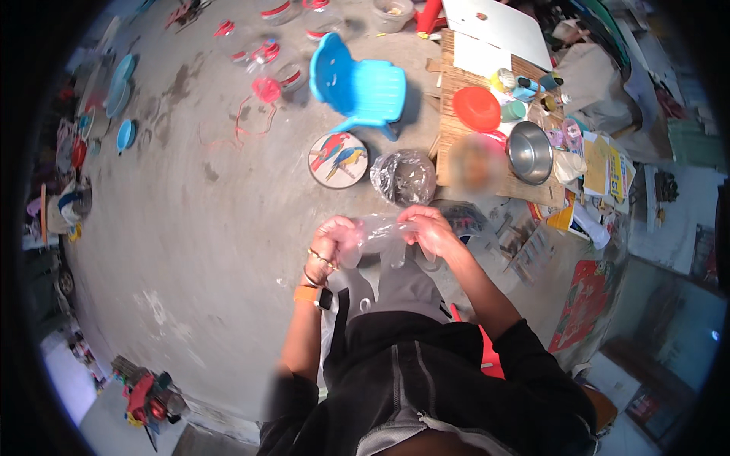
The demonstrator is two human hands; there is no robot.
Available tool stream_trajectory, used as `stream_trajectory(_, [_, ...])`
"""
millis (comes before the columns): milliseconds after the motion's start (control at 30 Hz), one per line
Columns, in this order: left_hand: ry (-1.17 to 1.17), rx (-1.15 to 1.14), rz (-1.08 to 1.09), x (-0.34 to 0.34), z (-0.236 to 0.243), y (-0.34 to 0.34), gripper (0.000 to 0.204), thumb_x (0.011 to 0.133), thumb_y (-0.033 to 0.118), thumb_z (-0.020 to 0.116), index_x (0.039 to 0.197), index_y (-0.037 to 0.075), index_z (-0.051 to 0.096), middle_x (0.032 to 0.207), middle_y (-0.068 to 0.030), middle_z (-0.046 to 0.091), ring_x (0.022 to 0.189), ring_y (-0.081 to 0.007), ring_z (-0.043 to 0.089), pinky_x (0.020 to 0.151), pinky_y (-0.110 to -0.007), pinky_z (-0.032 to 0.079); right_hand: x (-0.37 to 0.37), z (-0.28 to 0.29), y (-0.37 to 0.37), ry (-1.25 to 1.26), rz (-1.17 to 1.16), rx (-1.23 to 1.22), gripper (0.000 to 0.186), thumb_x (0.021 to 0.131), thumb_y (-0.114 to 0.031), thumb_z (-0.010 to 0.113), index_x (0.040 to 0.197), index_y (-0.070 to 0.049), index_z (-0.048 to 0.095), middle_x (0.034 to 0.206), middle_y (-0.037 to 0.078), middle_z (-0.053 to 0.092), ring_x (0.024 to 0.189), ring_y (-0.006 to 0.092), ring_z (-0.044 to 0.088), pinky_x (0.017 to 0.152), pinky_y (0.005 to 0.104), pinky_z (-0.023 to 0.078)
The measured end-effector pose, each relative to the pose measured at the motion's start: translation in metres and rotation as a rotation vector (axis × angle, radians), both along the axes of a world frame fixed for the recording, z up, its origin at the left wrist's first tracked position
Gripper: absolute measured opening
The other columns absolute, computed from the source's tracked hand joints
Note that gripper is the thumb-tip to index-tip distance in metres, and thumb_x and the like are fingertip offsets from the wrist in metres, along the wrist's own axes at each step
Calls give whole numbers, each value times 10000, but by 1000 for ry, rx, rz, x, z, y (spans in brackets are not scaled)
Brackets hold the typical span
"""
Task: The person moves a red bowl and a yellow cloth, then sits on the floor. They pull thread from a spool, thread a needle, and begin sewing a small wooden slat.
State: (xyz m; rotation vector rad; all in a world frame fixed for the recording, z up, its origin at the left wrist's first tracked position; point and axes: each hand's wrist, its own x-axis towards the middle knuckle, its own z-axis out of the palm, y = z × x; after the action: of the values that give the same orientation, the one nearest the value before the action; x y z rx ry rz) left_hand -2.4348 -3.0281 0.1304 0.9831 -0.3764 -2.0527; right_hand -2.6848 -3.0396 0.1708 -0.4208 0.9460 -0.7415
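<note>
A thin, crinkled clear plastic bag (378, 230) is stretched between my hands above my lap. The fingers of my left hand (331, 240), with beads and an orange-strapped watch at the wrist, close on its left end. My right hand (430, 230) pinches the other end, and loose plastic hangs below. Just beyond the hands stands a bucket lined with clear plastic (404, 178). Left of it is a round stool top with two parrots printed on it (338, 160).
A blue plastic chair (361, 85) stands ahead. To the right, a wooden table (450, 80) bears a red round lid (477, 109), a steel bowl (530, 153) and several bottles. Clear jars with red lids (266, 52) and a red string (242, 121) lie on the far floor.
</note>
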Motion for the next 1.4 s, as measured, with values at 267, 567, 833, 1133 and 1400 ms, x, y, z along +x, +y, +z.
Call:
stream_trajectory(267, [158,218,-6,83,39,25,603,834,436,507,1225,-8,387,1060,-133,545,828,-172,590,675,-298,522,87,57,4,289,374,-217,216,839,1,387,890,23,596,858,88,589,593,131,565,514,252,469])
stream_trajectory(567, [-493,-172,-81,83,69,31,132,730,82,655,809,41,558,678,1,583,586,-71,533,506,-214,424,112,69,6,260,217,-149,378,839,-153,536,1177,-31,416,1009,84,552,863,139,561,676,305,509])
stream_trajectory(833, [-1106,-344,140,48,53,62,143,687,89,594,736,22,478,553,-71,514,508,-134,532,475,-267,418,136,39,37,770,185,-848,158,713,-1,575,854,6,504,807,75,544,724,148,540,624,272,444])
stream_trajectory(1133, [-214,137,220,25,98,88,243,864,213,453,995,12,497,915,-99,573,828,-185,578,743,-310,506,125,67,57,456,447,-744,290,732,-129,636,944,50,552,910,128,531,790,221,547,679,277,444])
stream_trajectory(1400, [-253,165,175,17,93,109,210,814,78,565,1003,-6,529,877,-83,603,751,-171,602,628,-288,520,95,66,72,230,687,-581,336,698,-182,705,935,25,586,1019,100,550,931,167,526,768,301,448])
